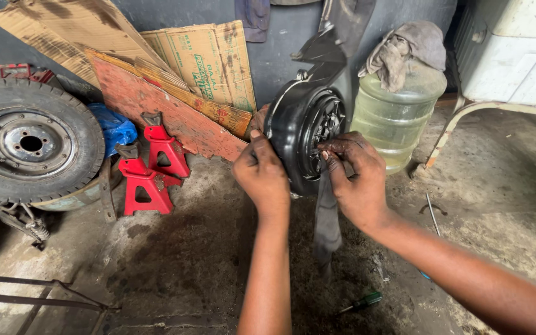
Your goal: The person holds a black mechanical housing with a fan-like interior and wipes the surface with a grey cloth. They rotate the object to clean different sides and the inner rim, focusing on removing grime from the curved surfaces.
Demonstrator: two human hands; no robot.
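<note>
I hold up a round black fan housing (293, 121) with a slotted wheel (322, 127) inside it, above an oily concrete floor. My left hand (260, 174) grips the housing's left rim from behind. My right hand (356, 177) rests on the slotted wheel, fingertips pinched at its face. A dark strap or cloth (327, 217) hangs down from the housing between my forearms. A black bracket (324, 53) sticks up from the housing's top.
Two red jack stands (153, 167) stand left of centre, next to a tyre on a steel rim (29, 139). Cardboard sheets (200, 62) lean on the wall. A large water bottle (398, 111) with a rag stands behind. A green-handled screwdriver (361, 303) lies on the floor.
</note>
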